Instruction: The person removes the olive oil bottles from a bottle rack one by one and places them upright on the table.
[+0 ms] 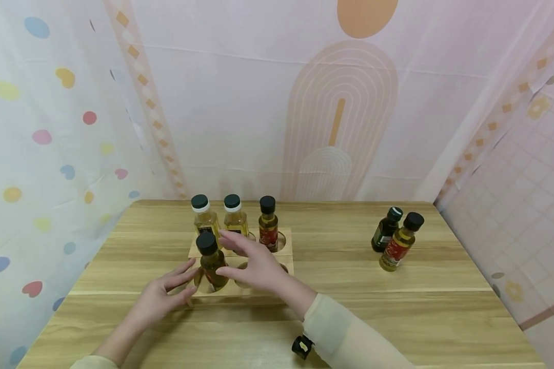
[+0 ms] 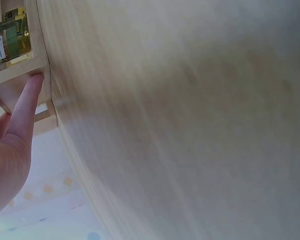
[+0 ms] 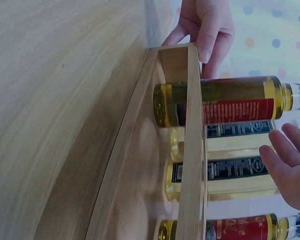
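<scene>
Brushing the lower-left bottle (image 1: 212, 265) could tilt it: right hand (image 1: 257, 262) spread, empty; left hand (image 1: 162, 296), fingers extended, touches rack (image 1: 232, 291).

Up the arm from the right hand (image 1: 258, 264), a plain cream sleeve (image 1: 364, 341) begins; beneath its edge sits a small black device (image 1: 298, 349) with a pale mark (image 1: 303, 346). Behind the left hand (image 1: 159, 297), a similar cuff (image 1: 94, 363) shows.
</scene>
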Demonstrator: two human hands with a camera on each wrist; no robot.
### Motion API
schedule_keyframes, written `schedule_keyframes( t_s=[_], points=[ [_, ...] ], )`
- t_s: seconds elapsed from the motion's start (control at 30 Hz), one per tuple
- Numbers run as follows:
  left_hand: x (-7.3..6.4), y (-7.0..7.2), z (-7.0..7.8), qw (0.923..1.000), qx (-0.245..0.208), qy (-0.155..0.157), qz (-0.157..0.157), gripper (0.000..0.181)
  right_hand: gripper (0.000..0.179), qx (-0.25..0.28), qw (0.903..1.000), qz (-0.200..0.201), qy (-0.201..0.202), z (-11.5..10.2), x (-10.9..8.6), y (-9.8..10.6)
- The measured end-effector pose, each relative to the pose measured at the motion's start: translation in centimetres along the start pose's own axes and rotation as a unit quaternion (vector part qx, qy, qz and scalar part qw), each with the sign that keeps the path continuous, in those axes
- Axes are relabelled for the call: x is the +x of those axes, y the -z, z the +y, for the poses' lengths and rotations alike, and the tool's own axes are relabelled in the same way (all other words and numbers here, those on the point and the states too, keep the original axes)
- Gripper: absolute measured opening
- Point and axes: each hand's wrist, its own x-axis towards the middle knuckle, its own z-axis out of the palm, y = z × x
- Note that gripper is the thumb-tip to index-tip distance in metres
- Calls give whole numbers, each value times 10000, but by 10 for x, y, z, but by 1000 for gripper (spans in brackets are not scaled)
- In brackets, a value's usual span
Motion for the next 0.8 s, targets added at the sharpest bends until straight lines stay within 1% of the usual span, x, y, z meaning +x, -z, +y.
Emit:
schedule_keyframes(
  t_s=[0.1,0.2,0.3,0.37,0.47,0.63,0.8],
  points=[
    [0,0,0,10000,57,6,14,45,69,51,10000,40,55,-2,4,-4],
    [0,-1,0,10000,11,-15,20,45,67,74,9998,161,90,-3,7,-8],
    [0,-1,-1,10000,-40,-75,21,45,64,128,9996,262,38,-7,10,-10],
    [0,-2,-2,10000,-25,-71,36,45,63,180,9993,332,-36,-10,11,-11],
    [0,-2,-3,10000,4,-59,46,45,61,281,9987,428,-30,-13,13,-12],
    [0,-2,-5,10000,9,-86,21,45,57,496,9970,600,33,-13,17,-16],
    [0,-3,-5,9999,-94,-104,2,45,54,594,9957,707,21,-13,18,-18]
  ],
)
